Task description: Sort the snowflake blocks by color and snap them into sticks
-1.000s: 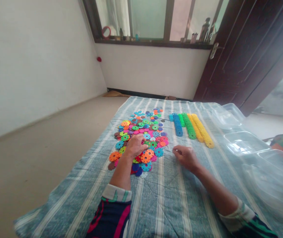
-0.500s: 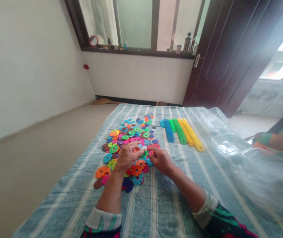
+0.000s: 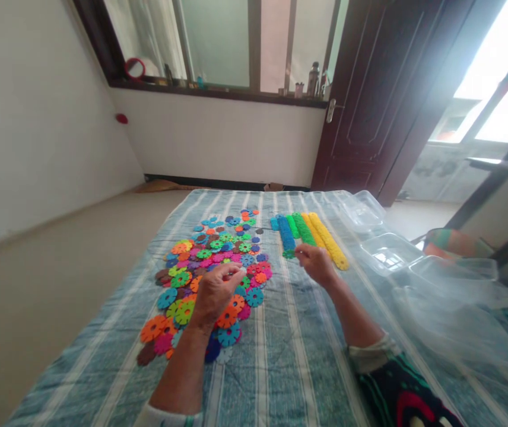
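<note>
A pile of flat, colourful plastic snowflake discs lies on a blue-and-white striped cloth. My left hand rests on the pile with its fingers pinched on a small pale disc. My right hand is curled at the near end of several rows of stacked discs, coloured blue, green and yellow. It pinches a green disc against the near end of the blue row.
Several clear plastic containers and loose clear plastic lie along the cloth's right side. A dark wooden door stands open at the back right. A window sill holds small items. Bare floor runs along the left.
My right hand left the pile, where it met my left hand, and moved right to the near end of the stacked rows. The view has swung right and tilted up.
</note>
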A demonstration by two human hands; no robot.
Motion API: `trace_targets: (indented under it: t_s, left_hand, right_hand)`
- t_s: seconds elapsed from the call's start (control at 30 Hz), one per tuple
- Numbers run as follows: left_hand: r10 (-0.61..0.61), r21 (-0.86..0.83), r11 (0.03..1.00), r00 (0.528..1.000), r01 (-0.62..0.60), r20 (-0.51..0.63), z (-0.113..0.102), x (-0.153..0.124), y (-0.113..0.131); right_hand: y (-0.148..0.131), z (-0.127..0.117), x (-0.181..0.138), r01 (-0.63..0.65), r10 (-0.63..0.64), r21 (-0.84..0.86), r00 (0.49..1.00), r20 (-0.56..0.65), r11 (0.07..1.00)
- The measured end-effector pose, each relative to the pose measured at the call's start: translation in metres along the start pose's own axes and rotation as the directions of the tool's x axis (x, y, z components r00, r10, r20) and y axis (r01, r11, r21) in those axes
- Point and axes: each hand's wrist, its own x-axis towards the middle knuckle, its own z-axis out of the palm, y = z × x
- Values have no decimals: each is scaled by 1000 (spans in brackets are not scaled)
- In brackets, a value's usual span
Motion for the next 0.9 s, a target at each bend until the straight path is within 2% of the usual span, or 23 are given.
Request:
trace_targets:
  t_s: [0.1, 0.23, 0.5, 0.9]
  left_hand:
    - [-4, 123, 992, 996, 15, -85, -2, 4, -9]
    - [-12, 253, 966, 985, 56, -172, -10, 6, -16]
    - [-63, 329, 935, 977, 130, -206, -17, 6, -17]
    - [-2, 326, 942, 973, 80, -231, -17, 6, -22]
  right_hand:
    - [29, -27, 8, -129, 116, -282, 991, -62, 951]
    - [45, -37, 8, -182, 185, -437, 982, -36, 881]
    - [50, -27, 11, -230, 242, -513, 969, -44, 827]
    - [43, -24, 9, -358, 405, -566, 913, -47, 742]
